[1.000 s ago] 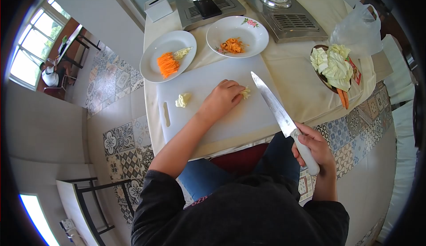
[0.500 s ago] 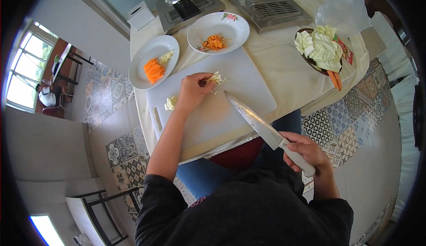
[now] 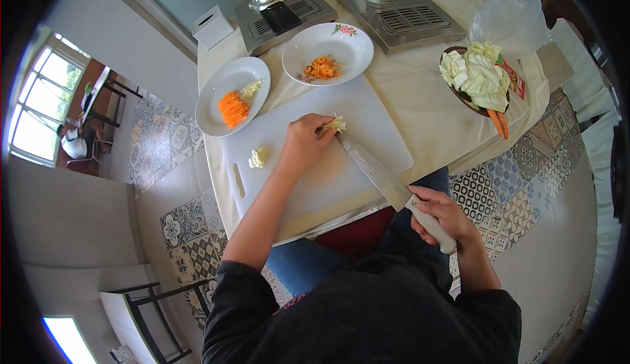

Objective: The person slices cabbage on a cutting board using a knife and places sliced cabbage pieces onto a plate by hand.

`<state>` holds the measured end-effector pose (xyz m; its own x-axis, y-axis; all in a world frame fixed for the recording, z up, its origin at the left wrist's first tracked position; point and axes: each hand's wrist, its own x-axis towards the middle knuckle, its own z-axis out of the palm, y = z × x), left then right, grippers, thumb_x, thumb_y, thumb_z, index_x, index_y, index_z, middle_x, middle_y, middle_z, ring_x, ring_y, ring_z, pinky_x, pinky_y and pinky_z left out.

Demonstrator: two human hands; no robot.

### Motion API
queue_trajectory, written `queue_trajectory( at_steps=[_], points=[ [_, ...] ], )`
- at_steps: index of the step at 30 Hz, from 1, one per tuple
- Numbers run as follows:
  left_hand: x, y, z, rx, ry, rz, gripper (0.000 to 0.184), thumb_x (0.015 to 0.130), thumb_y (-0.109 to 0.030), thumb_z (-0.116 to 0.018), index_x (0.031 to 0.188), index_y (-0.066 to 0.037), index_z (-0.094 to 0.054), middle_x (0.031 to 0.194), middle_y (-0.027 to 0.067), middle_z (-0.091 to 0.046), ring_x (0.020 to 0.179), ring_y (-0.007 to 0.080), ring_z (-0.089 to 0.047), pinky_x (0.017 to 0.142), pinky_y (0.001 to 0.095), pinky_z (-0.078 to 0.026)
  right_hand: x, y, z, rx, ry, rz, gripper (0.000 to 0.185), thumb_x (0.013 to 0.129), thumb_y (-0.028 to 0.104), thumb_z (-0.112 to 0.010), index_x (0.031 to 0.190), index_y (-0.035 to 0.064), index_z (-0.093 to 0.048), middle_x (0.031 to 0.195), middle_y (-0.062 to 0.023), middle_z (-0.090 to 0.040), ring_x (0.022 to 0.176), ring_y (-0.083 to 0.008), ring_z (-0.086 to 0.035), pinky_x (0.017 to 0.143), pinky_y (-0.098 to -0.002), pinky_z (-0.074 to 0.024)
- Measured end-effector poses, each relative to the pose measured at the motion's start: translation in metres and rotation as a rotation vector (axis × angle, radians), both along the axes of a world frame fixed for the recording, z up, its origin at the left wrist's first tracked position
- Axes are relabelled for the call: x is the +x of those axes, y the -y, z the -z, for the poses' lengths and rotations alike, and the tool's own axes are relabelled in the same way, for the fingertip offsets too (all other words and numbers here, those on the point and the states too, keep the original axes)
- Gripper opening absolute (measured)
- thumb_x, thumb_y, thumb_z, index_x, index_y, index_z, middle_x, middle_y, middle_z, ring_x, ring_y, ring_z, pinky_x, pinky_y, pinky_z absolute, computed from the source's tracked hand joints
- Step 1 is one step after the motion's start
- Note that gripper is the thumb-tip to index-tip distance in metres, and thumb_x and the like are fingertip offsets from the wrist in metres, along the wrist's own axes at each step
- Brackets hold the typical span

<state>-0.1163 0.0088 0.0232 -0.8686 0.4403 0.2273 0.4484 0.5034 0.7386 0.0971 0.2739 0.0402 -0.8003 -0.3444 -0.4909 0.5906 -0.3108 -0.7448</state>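
Cabbage shreds (image 3: 338, 124) poke out from the fingertips of the left hand (image 3: 307, 142), whose grip is pinched together on them above the upper middle of the white cutting board (image 3: 374, 118). The right hand (image 3: 440, 216) has its grip wrapped around the pale handle of a large knife (image 3: 380, 180), near the front edge of the tabletop (image 3: 410, 91). The blade slants up and to the left across the board, its tip just beside the left fingertips; whether the edge touches the board I cannot tell.

A small cabbage chunk (image 3: 258, 157) lies on the board, left of the left hand and near the handle slot. Beyond the board's upper left side sits a white plate (image 3: 210, 95) with a neat heap of carrot shreds (image 3: 233, 108) and a smaller pile of pale shreds (image 3: 251, 89) next to it. To its right, a flowered dish (image 3: 357, 52) holds loose carrot strips (image 3: 322, 68).

Well apart on the right, a dark-rimmed bowl (image 3: 459, 99) carries large cabbage leaves (image 3: 484, 78), with carrots (image 3: 499, 123) jutting over its near side. A plastic bag (image 3: 515, 19) stands behind it. At the back are two metal stands (image 3: 420, 26), a black phone (image 3: 281, 17) resting on the left one, and a tissue box (image 3: 212, 29) near that stand.
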Motion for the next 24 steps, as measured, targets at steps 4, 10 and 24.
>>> queue_trajectory(
  at_steps=[4,10,24],
  points=[
    [0.001,0.001,0.002,0.014,-0.015,-0.003,0.027,0.084,-0.007,-0.076,0.111,-0.001,-0.074,0.102,0.0121,-0.074,0.083,0.0218,-0.070,0.079,0.0319,-0.056,-0.001,-0.001,0.001,0.078,-0.032,-0.015,0.051,0.104,0.017,-0.046,0.152,0.0029,-0.039,0.072,-0.0095,-0.058,0.048,-0.0146,-0.054,0.045,-0.0280,-0.0464],
    [-0.002,0.011,-0.010,0.049,-0.032,-0.012,0.027,0.085,-0.005,-0.075,0.111,-0.001,-0.074,0.102,0.0127,-0.074,0.083,0.0225,-0.069,0.080,0.0317,-0.056,-0.009,0.008,-0.009,0.056,-0.107,-0.032,0.050,0.104,0.017,-0.046,0.151,0.0021,-0.041,0.070,-0.0102,-0.056,0.047,-0.0147,-0.052,0.045,-0.0279,-0.0451],
    [-0.127,0.110,-0.039,-0.127,-0.033,-0.197,0.028,0.087,-0.011,-0.076,0.114,-0.002,-0.074,0.099,0.0142,-0.076,0.085,0.0207,-0.070,0.080,0.0327,-0.055,-0.148,0.103,-0.029,-0.009,-0.288,-0.144,0.051,0.104,0.017,-0.042,0.153,0.0007,-0.037,0.070,-0.0085,-0.058,0.046,-0.0138,-0.051,0.043,-0.0271,-0.0439]
  ],
)
